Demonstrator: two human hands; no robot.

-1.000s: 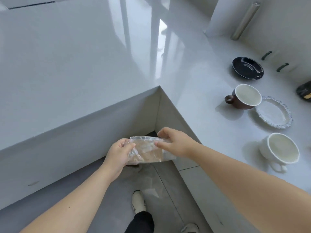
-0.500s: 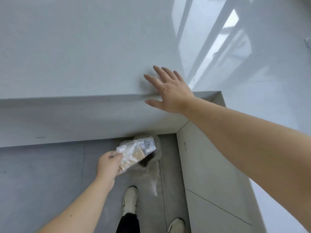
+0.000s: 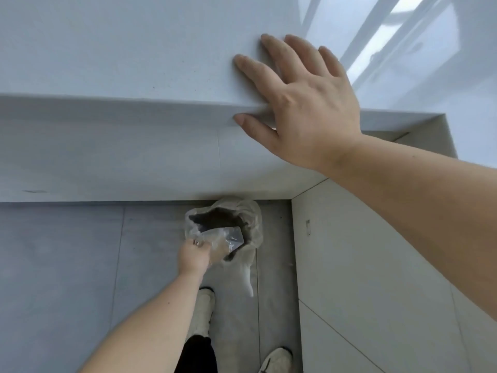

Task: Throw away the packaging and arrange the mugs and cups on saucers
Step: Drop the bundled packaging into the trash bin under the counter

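My left hand [image 3: 194,253] grips a crumpled clear plastic packaging [image 3: 224,240] low over the floor, its far end inside the dark mouth of a bin lined with a clear bag [image 3: 251,219]. The bin stands in the inner corner under the white counter. My right hand [image 3: 301,103] lies flat, fingers spread, on the edge of the white countertop [image 3: 121,49], holding nothing. No mugs, cups or saucers are in view.
The counter's front panel [image 3: 107,157] runs across the middle and a white cabinet side [image 3: 363,265] closes off the right. Grey floor tiles [image 3: 59,265] lie below, with my two light shoes [image 3: 203,305] just behind the bin.
My left hand has lowered the packaging into the bin's mouth. My right hand stays planted on the counter edge. The view has moved closer.
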